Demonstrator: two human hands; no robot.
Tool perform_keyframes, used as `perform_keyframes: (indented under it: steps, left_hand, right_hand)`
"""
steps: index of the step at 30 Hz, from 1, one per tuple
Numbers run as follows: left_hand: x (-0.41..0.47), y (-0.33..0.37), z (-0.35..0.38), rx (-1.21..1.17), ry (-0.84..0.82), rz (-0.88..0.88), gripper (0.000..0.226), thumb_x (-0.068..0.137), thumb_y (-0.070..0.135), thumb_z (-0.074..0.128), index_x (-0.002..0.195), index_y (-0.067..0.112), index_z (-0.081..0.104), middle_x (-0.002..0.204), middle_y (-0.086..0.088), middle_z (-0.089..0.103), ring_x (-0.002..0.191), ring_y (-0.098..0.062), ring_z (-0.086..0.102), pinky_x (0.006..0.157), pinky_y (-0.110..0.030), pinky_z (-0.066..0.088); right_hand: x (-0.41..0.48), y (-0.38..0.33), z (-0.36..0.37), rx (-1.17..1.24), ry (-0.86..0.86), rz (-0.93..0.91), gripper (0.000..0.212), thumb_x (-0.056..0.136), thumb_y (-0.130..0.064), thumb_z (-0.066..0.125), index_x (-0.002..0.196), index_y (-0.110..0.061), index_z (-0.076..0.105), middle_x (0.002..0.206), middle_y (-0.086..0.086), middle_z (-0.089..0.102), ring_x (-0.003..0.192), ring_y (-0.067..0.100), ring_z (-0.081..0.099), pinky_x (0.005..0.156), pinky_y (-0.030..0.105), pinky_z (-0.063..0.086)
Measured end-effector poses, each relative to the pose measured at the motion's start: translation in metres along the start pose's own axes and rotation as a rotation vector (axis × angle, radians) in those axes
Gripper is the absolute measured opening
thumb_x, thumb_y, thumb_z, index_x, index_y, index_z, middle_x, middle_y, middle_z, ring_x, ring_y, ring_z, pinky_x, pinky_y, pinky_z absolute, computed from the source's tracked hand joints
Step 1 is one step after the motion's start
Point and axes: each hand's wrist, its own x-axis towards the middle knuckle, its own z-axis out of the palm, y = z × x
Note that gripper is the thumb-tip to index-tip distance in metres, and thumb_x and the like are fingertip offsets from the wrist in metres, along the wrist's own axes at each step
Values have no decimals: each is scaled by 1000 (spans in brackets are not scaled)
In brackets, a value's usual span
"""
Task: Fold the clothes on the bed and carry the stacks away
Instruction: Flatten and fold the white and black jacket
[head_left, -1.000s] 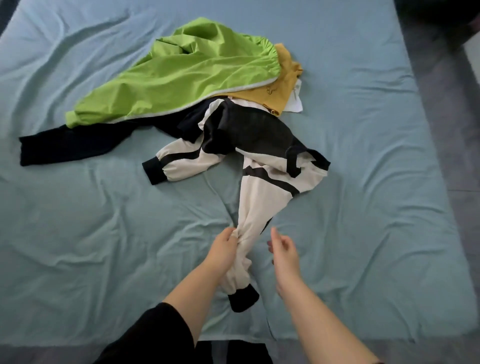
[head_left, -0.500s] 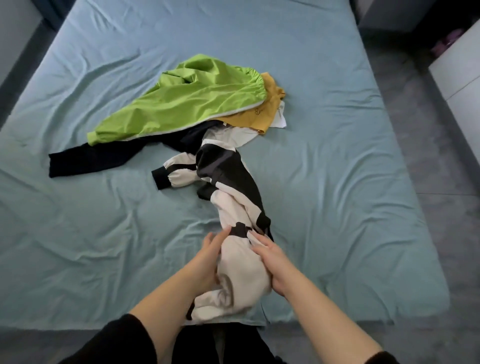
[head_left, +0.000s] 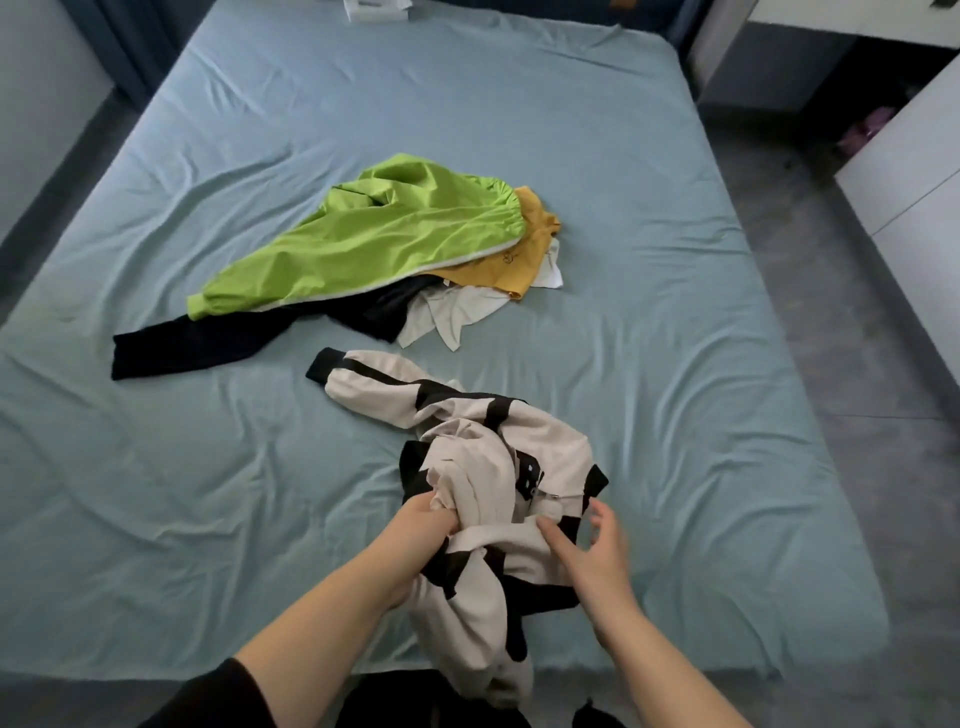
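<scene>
A cream and black jacket (head_left: 540, 447) lies bunched near the front edge of the bed, one sleeve stretched out to the left. My left hand (head_left: 421, 530) is closed on a fold of its cream cloth. My right hand (head_left: 587, 551) rests on the jacket's right side with fingers spread. Farther back lies a pile: a lime green garment (head_left: 363, 244) on top, a mustard yellow one (head_left: 498, 270) under its right end, a black garment (head_left: 208, 343) reaching left, and white cloth (head_left: 457, 312) poking out.
The light blue bed sheet (head_left: 675, 364) is wrinkled. A white box (head_left: 374, 9) sits at the head of the bed. White cabinets (head_left: 914, 192) stand to the right across grey floor (head_left: 841, 364). A wall and dark curtain are at the left.
The jacket has been dragged out of the pile toward the front edge and bunched up. White cloth under the pile is now uncovered. The view has pulled back.
</scene>
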Motion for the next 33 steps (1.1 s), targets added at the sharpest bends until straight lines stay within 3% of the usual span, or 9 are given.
perform_keyframes:
  steps: [3, 6, 9, 15, 21, 25, 27, 29, 33]
  left_hand:
    - [-12, 10, -16, -74, -29, 40, 28, 86, -2, 42, 93, 5, 69, 85, -12, 68, 78, -24, 63, 72, -33, 50]
    - [-22, 14, -35, -129, -71, 42, 43, 90, -4, 43, 71, 17, 76, 74, -8, 71, 64, -17, 68, 56, -25, 53]
    - [-27, 10, -58, -137, -2, 45, 31, 93, 3, 48, 82, 14, 74, 80, -10, 74, 69, -19, 71, 58, -27, 55]
    - [-30, -15, -95, 260, 62, -57, 49, 88, 22, 62, 136, 19, 51, 110, 4, 72, 97, -13, 68, 75, -21, 52]
    - [-22, 29, -86, 658, 343, 327, 138, 60, 57, 81, 149, 30, -22, 161, -2, -17, 148, -18, -10, 118, -39, 10]
    - [-16, 59, -74, 1172, 151, 589, 80, 70, 59, 63, 142, 46, 32, 155, 16, 23, 148, -14, 5, 119, -50, 1]
    - [-15, 60, -69, 893, 23, 548, 36, 79, 30, 60, 115, 29, 63, 127, 9, 61, 129, -17, 47, 112, -44, 31]
    - [-19, 56, -68, 617, 41, 485, 19, 85, 12, 56, 96, 22, 68, 100, 3, 70, 101, -16, 63, 90, -32, 49]
    - [-26, 46, -73, 439, 104, 414, 22, 93, 19, 50, 86, 31, 68, 81, 12, 70, 78, 2, 61, 60, -10, 42]
  right_hand:
    - [18, -7, 11, 238, -140, 404, 116, 52, -74, 75, 145, -18, 34, 141, 9, 47, 126, 30, 49, 105, 48, 42]
    - [23, -21, 31, 711, -587, 735, 88, 62, -64, 76, 126, -6, 59, 116, 16, 65, 109, 31, 62, 99, 46, 47]
    - [21, -45, 54, 707, -782, 520, 32, 85, -20, 66, 114, -6, 60, 100, 10, 62, 101, 21, 56, 84, 32, 49]
    - [24, -74, 33, 424, -595, 87, 19, 81, -3, 52, 67, -14, 56, 62, 4, 51, 54, 13, 48, 51, 23, 37]
    - [3, -126, 20, -90, -861, -279, 27, 85, -15, 56, 106, 0, 64, 96, 13, 66, 88, 18, 59, 93, 46, 48]
    - [-9, -146, 16, -322, -848, -489, 27, 88, -9, 45, 103, -10, 67, 108, 25, 65, 94, 29, 64, 96, 55, 44]
    - [-7, -145, 8, -253, -784, -473, 26, 93, -11, 49, 110, -21, 66, 113, 22, 65, 104, 38, 63, 97, 58, 45]
    - [0, -137, -5, -172, -765, -423, 33, 89, -32, 66, 120, -37, 57, 112, -2, 66, 105, 12, 63, 96, 35, 49]
    - [10, -100, -24, -336, -859, -295, 76, 70, -48, 81, 134, -42, 41, 126, -19, 54, 118, -3, 51, 98, 19, 42]
